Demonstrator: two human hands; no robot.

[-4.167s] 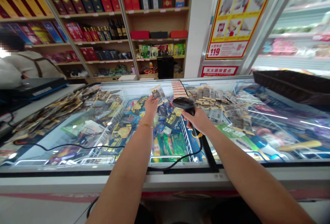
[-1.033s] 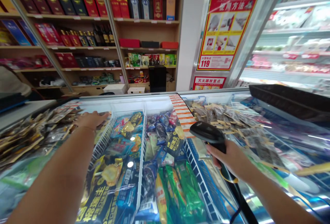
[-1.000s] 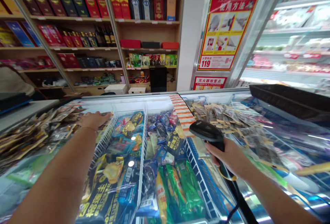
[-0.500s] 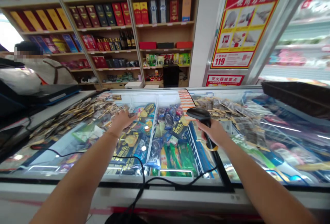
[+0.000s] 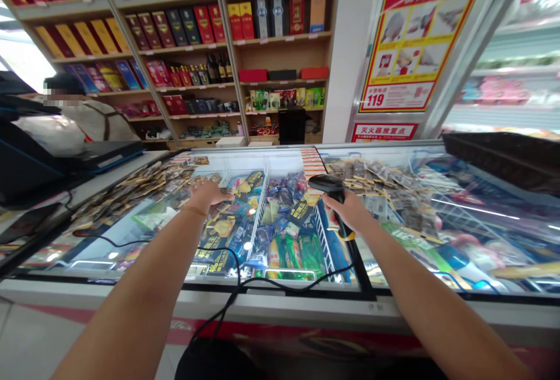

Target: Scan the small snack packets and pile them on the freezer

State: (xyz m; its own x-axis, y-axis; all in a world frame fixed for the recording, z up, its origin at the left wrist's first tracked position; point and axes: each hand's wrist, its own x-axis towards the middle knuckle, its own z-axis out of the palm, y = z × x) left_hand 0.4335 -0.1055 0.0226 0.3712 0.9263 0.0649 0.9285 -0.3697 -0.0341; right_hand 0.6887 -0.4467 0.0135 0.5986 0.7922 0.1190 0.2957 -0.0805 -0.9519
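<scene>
My right hand [image 5: 350, 212] is wrapped round the handle of a black barcode scanner [image 5: 329, 185], whose head points left above the chest freezer. Near that hand lies a strip of orange-and-white labels [image 5: 311, 163]. My left hand [image 5: 207, 193] is stretched over the left half of the freezer, thumb out to the right and the other fingers partly hidden. It is nearest to small flat packets [image 5: 164, 177] on the glass; whether it touches them I cannot tell. Blue and black ice-cream packs [image 5: 223, 231] show below it. A black cable [image 5: 266, 281] runs across the front edge.
More flat packets [image 5: 371, 174] lie on the right glass, near a dark tray [image 5: 494, 161]. At the left are a checkout machine [image 5: 26, 158] and a person [image 5: 94, 117] in a light top. Shelves [image 5: 280, 38] with boxed bottles line the back wall.
The view has shifted slightly. My right hand and the scanner have moved a little left and up in the picture. My left hand stays at nearly the same place.
</scene>
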